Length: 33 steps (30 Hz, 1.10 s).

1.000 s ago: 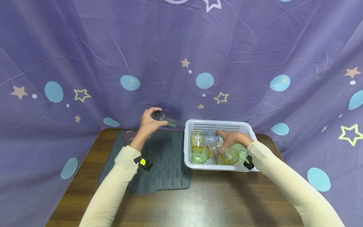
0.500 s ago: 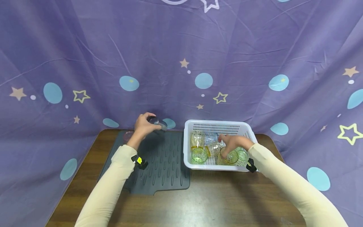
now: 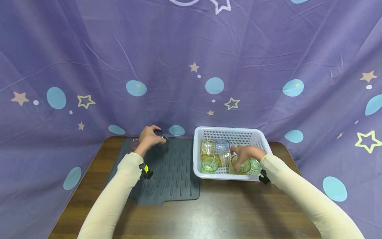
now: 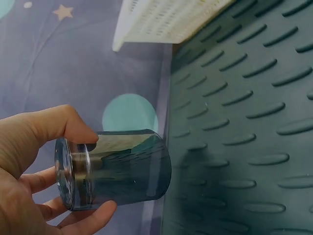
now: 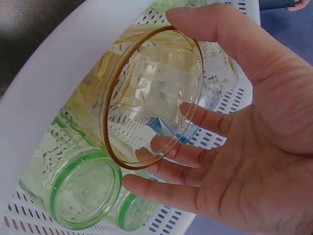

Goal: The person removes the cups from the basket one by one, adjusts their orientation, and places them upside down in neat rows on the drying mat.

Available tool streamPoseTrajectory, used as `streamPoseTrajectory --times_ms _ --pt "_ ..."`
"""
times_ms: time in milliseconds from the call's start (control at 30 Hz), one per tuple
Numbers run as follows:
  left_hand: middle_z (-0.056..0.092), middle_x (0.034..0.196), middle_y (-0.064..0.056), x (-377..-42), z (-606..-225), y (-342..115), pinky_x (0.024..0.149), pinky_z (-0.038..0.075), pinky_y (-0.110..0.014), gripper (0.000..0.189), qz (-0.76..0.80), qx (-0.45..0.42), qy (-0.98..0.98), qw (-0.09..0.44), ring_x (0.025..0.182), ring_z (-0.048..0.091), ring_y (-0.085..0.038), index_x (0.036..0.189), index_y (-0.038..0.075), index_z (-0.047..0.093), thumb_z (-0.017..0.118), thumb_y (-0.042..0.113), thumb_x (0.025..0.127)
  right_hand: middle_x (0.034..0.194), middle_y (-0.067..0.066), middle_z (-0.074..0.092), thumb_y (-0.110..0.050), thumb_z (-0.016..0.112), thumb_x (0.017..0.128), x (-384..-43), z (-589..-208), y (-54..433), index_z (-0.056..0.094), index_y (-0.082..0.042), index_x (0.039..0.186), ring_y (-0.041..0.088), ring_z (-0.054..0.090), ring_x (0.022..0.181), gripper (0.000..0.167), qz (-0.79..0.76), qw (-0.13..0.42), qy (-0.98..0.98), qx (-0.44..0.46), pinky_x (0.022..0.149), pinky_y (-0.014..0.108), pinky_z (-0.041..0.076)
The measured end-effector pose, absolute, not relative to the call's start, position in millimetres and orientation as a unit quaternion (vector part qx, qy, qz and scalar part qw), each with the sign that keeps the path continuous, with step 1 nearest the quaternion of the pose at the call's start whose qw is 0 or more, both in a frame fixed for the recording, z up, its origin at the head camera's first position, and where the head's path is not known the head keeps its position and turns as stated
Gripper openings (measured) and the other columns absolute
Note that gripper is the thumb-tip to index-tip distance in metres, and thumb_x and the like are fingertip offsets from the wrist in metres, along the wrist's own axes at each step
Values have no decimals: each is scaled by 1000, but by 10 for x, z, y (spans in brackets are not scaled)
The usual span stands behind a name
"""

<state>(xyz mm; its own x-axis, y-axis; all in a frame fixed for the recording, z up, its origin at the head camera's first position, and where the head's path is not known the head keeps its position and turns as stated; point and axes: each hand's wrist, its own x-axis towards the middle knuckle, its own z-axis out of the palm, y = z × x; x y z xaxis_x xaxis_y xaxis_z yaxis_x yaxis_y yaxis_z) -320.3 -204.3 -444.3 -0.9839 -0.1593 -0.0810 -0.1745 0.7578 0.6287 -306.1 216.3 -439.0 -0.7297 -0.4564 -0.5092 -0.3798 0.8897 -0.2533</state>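
My left hand [image 3: 149,136] holds a dark grey drinking glass [image 4: 127,166] by its base end, thumb on one side and fingers on the other. The glass's mouth faces the dark ridged mat [image 3: 173,172], a little above its far part. My right hand [image 3: 246,154] is over the white basket [image 3: 196,166], with thumb and fingers spread about the rim of a yellowish glass [image 5: 110,117]. Whether the fingertips press on that glass I cannot tell. Green glasses [image 5: 85,191] lie beside it in the basket.
Left in the basket are a yellow-rimmed glass [image 3: 208,146], a blue glass [image 3: 222,145] and a green glass [image 3: 210,164]. A pinkish glass [image 3: 134,143] stands on the mat's far left. Behind the wooden table [image 3: 221,212] hangs a purple curtain [image 3: 179,59].
My left hand has moved left and down with the grey glass, turning its mouth toward the mat. My right hand has shifted slightly right and down, onto the yellowish glass's rim.
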Motion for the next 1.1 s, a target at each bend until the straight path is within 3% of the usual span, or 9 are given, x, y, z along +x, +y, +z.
streamPoseTrajectory --times_ms 133,433,733,933,1100 --pt "58 125 -20 -3241 -4502 -2073 57 48 -36 63 315 -96 944 13 95 58 -36 126 13 65 88 26 68 113 15 54 -28 89 64 -3052 -4402 2147 51 -7 123 24 54 96 73 -61 296 929 -213 84 40 53" --pt "53 133 -23 -3249 -4554 -2080 91 51 -53 65 259 -107 959 39 118 53 -46 128 10 63 87 26 70 105 9 57 -27 88 65 -3059 -4379 2134 54 -9 117 21 54 91 65 -54 305 926 -218 77 31 50" --pt "52 136 -25 -3241 -4620 -2131 94 50 -59 65 246 -98 963 48 124 50 -50 129 8 63 84 23 69 108 10 62 -26 90 65 -3045 -4373 2128 55 -7 117 19 56 91 65 -73 309 924 -214 75 30 50" --pt "54 135 -25 -3260 -4704 -2148 91 50 -54 67 247 -94 962 63 123 51 -49 131 7 62 85 22 71 104 6 60 -26 90 64 -3049 -4380 2130 55 -8 116 19 56 88 66 -76 308 925 -210 70 30 50" --pt "56 133 -25 -3239 -4744 -2145 91 49 -56 66 246 -94 963 62 121 52 -49 131 6 62 85 19 71 106 5 61 -25 90 63 -3049 -4391 2135 55 -7 117 19 56 90 67 -75 305 925 -213 73 30 51"
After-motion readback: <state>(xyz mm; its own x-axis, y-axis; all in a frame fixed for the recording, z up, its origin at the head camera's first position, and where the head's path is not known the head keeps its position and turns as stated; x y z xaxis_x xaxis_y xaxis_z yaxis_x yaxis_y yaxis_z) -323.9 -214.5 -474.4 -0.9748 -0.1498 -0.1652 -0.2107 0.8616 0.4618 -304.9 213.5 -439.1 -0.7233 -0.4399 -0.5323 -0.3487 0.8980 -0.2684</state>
